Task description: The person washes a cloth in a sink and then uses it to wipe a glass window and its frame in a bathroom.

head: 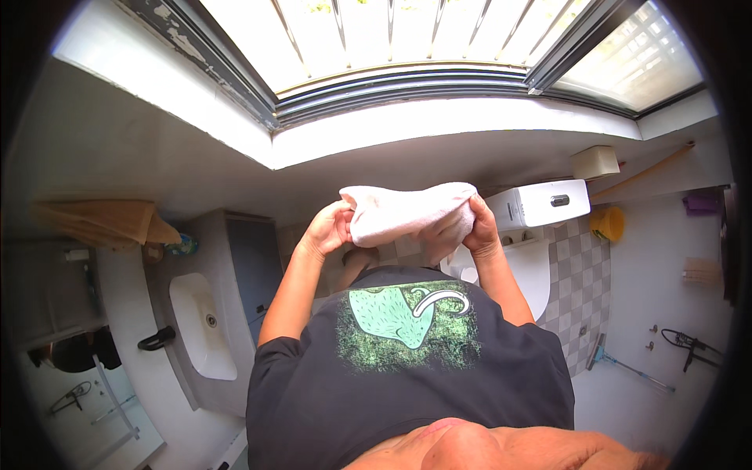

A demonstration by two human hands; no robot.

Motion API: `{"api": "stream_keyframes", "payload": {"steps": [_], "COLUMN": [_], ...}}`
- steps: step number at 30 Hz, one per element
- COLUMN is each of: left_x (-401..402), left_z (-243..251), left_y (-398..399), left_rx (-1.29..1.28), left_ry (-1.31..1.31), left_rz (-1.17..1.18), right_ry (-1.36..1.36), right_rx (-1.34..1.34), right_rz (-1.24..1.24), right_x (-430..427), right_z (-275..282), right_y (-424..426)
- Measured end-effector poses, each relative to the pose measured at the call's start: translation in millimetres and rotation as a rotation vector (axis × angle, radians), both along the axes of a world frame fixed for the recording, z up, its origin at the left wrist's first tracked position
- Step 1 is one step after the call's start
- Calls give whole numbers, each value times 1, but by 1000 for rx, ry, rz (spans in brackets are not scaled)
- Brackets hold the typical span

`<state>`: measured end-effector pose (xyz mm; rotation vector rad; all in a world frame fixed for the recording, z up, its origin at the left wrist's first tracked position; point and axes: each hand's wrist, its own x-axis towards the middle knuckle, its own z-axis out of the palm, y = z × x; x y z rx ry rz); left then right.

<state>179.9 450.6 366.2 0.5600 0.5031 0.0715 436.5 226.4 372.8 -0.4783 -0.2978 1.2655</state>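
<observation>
A pale pink-white towel (405,214) hangs folded between my two hands, in front of my chest and below the window. My left hand (331,228) grips its left end, with the fingers curled at the edge. At the other end my right hand (483,226) has hold of the upper corner, thumb up along the cloth. The towel's lower right part droops in a loose fold. Some of my fingertips are hidden behind the fabric.
A white toilet (531,264) with its tank (552,202) stands right of me. On the left are a washbasin (202,326) with a black faucet (157,339) and a hanging tan towel (106,223). Ahead is a barred window (399,88). A yellow bucket (608,224) and a squeegee (623,364) are farther right.
</observation>
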Motion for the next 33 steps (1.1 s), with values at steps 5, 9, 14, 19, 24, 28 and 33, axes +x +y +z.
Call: {"api": "stream_keyframes", "payload": {"steps": [5,9,14,19,24,28,33], "left_x": [58,162,224,259,234,208,196], "left_z": [33,67,74,89,142,219,420], "left_y": [-26,-72,-104,-148,-229,-274,-354], "left_rx": [299,633,1335,1826,2042,1887,1245], "left_ry": [93,-59,257,130,81,-130,-476], "left_rz": [171,8,-375,40,248,182,-43], "right_ry": [124,154,219,157,-122,-485,-1575], "right_rx": [51,27,95,138,169,203,-105], "right_rz": [-120,-321,-326,-423,-572,-672,-1014], "right_x": [5,79,120,129,94,57,16], "right_z": [16,27,57,76,135,201,422], "right_y": [-43,-67,-98,-129,-192,-244,-296]}}
